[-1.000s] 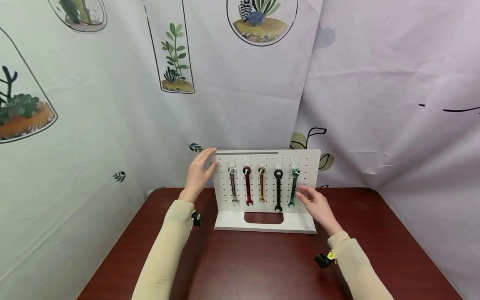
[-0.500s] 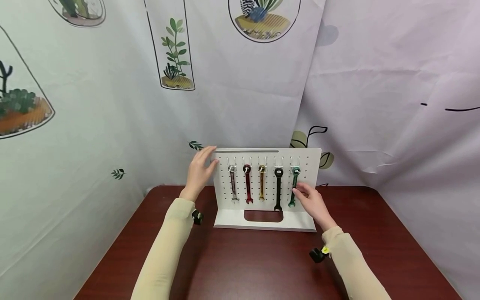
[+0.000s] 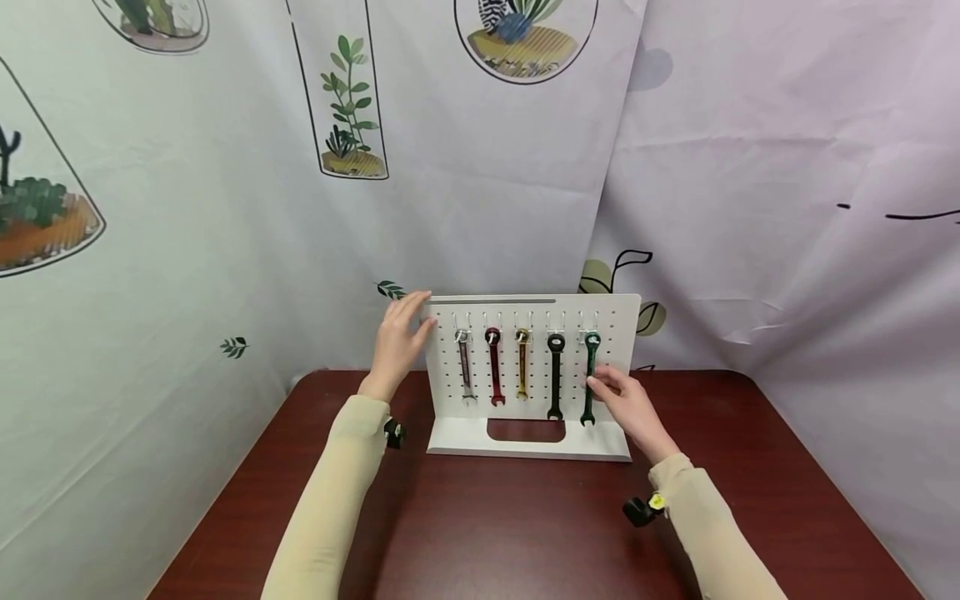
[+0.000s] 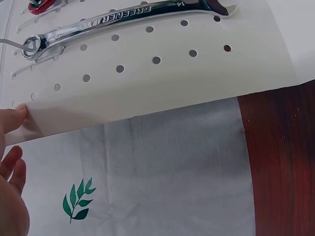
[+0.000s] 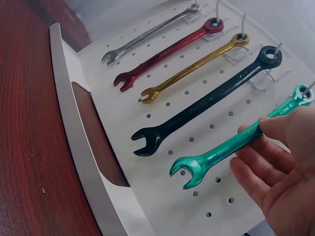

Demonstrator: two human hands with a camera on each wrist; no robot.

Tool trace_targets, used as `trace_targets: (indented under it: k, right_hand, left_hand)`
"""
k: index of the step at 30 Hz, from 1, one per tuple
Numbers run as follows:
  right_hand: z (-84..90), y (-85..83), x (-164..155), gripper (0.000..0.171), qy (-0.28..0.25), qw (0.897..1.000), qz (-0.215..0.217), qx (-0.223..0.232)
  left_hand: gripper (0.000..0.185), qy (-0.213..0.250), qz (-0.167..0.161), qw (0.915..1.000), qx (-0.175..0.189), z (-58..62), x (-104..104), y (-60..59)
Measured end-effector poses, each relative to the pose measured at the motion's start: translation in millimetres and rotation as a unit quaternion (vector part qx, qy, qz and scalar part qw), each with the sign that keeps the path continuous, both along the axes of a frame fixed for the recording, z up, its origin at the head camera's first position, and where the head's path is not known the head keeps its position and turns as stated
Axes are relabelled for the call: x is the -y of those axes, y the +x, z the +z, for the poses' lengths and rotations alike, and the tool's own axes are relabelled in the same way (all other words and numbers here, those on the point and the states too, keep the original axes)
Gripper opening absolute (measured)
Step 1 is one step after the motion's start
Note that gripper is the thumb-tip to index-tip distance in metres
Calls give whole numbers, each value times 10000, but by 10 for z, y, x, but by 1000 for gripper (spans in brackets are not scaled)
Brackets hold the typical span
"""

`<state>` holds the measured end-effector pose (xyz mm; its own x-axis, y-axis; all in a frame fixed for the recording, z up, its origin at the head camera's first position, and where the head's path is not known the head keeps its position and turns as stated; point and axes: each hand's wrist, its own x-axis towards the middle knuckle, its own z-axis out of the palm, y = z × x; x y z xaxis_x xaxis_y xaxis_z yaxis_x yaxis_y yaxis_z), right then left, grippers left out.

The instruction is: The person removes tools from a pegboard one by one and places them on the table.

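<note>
A white pegboard stand (image 3: 622, 333) stands on the dark red table (image 3: 525, 525). Five wrenches hang on its hooks: silver (image 3: 465, 367), red (image 3: 493, 365), gold (image 3: 522, 362), black (image 3: 555, 375) and green (image 3: 590, 375). My right hand (image 3: 626, 404) pinches the shaft of the green wrench (image 5: 231, 150) between thumb and fingers; its ring end is still at the hook. My left hand (image 3: 397, 342) rests with straight fingers against the board's upper left edge (image 4: 59, 115). The silver wrench (image 4: 123, 22) shows close in the left wrist view.
A printed curtain (image 3: 225, 208) hangs right behind and on both sides of the table. The pegboard's base plate (image 3: 525, 446) juts forward with a cut-out in it. Bare table top lies in front of the stand.
My right hand moved from beside the green wrench's lower end onto its shaft and took hold. The wrench now hangs straighter and lower. The left hand stayed put.
</note>
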<state>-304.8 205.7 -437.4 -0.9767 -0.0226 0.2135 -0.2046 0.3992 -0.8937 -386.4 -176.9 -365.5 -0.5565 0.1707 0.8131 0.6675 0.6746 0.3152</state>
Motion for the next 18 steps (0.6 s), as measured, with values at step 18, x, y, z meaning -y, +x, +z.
trace_targets:
  k: [18]
  right_hand:
    - [133, 233, -119, 47, 207, 9996, 99, -143]
  left_hand:
    - [47, 2, 12, 10000, -28, -14, -8, -22]
